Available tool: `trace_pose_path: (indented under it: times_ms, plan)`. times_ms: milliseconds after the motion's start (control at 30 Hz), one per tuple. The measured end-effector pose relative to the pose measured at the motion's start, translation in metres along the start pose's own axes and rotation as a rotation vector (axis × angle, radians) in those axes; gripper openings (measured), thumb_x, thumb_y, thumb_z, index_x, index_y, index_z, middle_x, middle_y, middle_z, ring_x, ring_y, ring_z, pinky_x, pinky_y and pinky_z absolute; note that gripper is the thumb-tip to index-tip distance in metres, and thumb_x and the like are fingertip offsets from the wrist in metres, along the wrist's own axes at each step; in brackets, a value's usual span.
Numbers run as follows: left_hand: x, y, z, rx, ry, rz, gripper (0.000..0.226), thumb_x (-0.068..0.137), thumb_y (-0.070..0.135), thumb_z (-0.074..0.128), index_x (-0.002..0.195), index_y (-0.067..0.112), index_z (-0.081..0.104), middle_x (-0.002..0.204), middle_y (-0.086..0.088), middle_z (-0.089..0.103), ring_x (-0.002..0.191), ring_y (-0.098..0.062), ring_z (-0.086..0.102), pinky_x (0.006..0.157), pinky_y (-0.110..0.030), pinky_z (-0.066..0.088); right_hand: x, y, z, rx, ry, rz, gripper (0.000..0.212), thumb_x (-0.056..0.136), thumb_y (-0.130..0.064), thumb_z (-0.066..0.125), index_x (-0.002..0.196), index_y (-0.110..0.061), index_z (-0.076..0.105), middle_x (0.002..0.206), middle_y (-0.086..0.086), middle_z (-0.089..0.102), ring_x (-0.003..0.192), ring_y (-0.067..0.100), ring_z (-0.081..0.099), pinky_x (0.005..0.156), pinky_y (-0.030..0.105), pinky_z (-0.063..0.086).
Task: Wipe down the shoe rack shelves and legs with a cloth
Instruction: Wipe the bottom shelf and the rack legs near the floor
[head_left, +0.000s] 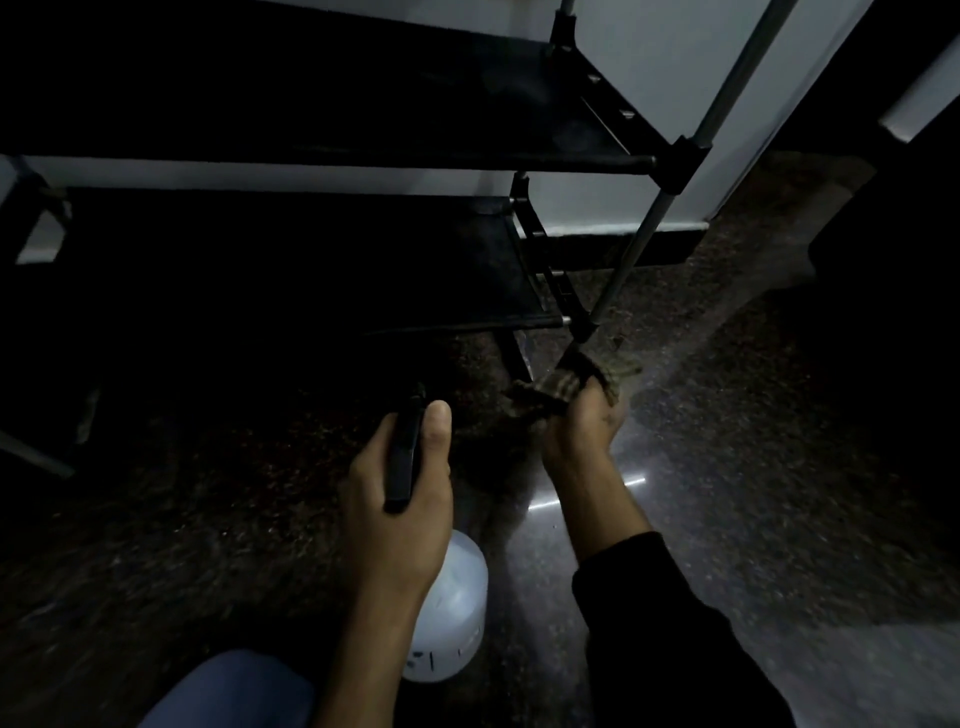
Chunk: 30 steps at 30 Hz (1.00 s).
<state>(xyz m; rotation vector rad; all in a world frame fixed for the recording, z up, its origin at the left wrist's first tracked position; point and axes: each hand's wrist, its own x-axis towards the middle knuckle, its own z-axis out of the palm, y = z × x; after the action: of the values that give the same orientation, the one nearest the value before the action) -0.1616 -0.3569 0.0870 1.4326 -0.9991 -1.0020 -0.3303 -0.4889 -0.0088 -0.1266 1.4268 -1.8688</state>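
A black shoe rack stands against a pale wall, with an upper shelf (322, 109) and a lower shelf (291, 270). Its front right leg (631, 260) is a grey metal tube running down to the floor. My right hand (582, 421) grips a dark greenish cloth (571, 382), wrapped around the foot of that leg just above the floor. My left hand (400, 478) holds the black trigger head of a white spray bottle (452, 613), which sits below my hand.
The floor (753, 493) is dark speckled stone with a bright reflection near my right wrist. My knee in blue jeans (234, 691) is at the bottom left. A dark skirting runs along the wall (649, 78). The left side is in deep shadow.
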Motion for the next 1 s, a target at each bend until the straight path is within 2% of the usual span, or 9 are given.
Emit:
trace_pose_path:
  times_ms: [100,267,333,400,567,733,867,933,1000]
  plan:
    - [0.002,-0.005,0.003,0.033,-0.005,0.027,0.039,0.091,0.059,0.05,0.077,0.026,0.064,0.061,0.006,0.059,0.057,-0.008,0.057,0.055,-0.038,0.049,0.015,0.011,0.01,-0.222,-0.209,-0.176,0.045,0.083,-0.035,0.053,0.127,-0.024,0.054,0.113,0.016,0.055,0.103,0.033,0.055,0.101,0.051,0.043]
    - [0.005,-0.01,0.007,0.025,-0.002,0.02,0.044,0.091,0.055,0.05,0.076,0.017,0.063,0.061,-0.006,0.055,0.052,-0.018,0.054,0.05,-0.041,0.046,0.021,0.041,0.007,-0.429,-0.084,-0.223,0.051,0.079,0.015,0.042,0.127,0.001,0.052,0.105,0.007,0.059,0.095,0.012,0.056,0.088,0.015,0.043]
    - [0.006,-0.014,0.006,0.03,-0.008,0.022,0.044,0.093,0.058,0.05,0.074,0.02,0.062,0.06,-0.002,0.055,0.053,-0.021,0.055,0.049,-0.041,0.046,0.027,0.048,-0.001,-0.487,-0.107,-0.116,0.041,0.085,0.017,0.04,0.124,0.009,0.05,0.097,0.006,0.055,0.086,0.007,0.056,0.087,0.023,0.045]
    - [0.007,-0.019,0.005,0.028,-0.016,0.02,0.043,0.093,0.059,0.049,0.075,0.023,0.061,0.059,0.003,0.055,0.051,-0.016,0.053,0.048,-0.038,0.045,0.029,0.048,-0.001,-0.583,-0.097,-0.066,0.036,0.085,0.013,0.043,0.119,0.007,0.053,0.097,0.007,0.053,0.09,0.017,0.053,0.091,0.034,0.045]
    - [0.009,-0.026,0.003,0.03,-0.029,0.007,0.036,0.093,0.056,0.049,0.075,0.027,0.061,0.058,0.005,0.055,0.049,-0.01,0.051,0.05,-0.035,0.044,0.023,0.008,0.033,-0.228,-0.025,-0.275,0.023,0.077,-0.003,0.048,0.089,-0.014,0.063,0.083,0.004,0.058,0.083,0.023,0.053,0.081,0.039,0.048]
    - [0.011,-0.024,0.008,0.016,-0.049,0.003,0.039,0.089,0.058,0.048,0.072,0.025,0.059,0.056,0.006,0.054,0.047,-0.009,0.051,0.049,-0.029,0.044,0.007,0.025,0.017,-0.428,0.028,-0.263,0.041,0.07,-0.008,0.045,0.106,-0.002,0.065,0.094,0.01,0.066,0.094,0.023,0.062,0.092,0.037,0.051]
    - [0.023,-0.032,0.022,0.074,-0.155,-0.034,0.039,0.087,0.061,0.05,0.07,0.028,0.06,0.058,0.016,0.06,0.051,-0.001,0.054,0.056,-0.026,0.042,-0.001,0.053,0.002,-0.565,0.098,-0.046,0.029,0.086,0.0,0.046,0.108,0.011,0.061,0.112,0.027,0.063,0.111,0.039,0.057,0.088,0.017,0.043]
    - [0.03,-0.038,0.029,0.127,-0.196,-0.046,0.039,0.086,0.063,0.049,0.067,0.03,0.058,0.061,0.02,0.062,0.056,0.0,0.058,0.058,-0.02,0.043,-0.006,0.052,0.003,-0.66,0.1,-0.116,0.037,0.088,-0.014,0.043,0.111,0.009,0.061,0.113,0.026,0.06,0.113,0.038,0.052,0.098,0.032,0.042]
    - [0.034,-0.041,0.033,0.151,-0.221,-0.052,0.038,0.084,0.064,0.048,0.068,0.031,0.058,0.062,0.023,0.062,0.06,0.002,0.059,0.059,-0.012,0.042,-0.014,0.047,0.011,-0.669,0.111,-0.216,0.034,0.089,-0.014,0.044,0.109,0.008,0.062,0.109,0.025,0.062,0.109,0.038,0.055,0.096,0.039,0.044]
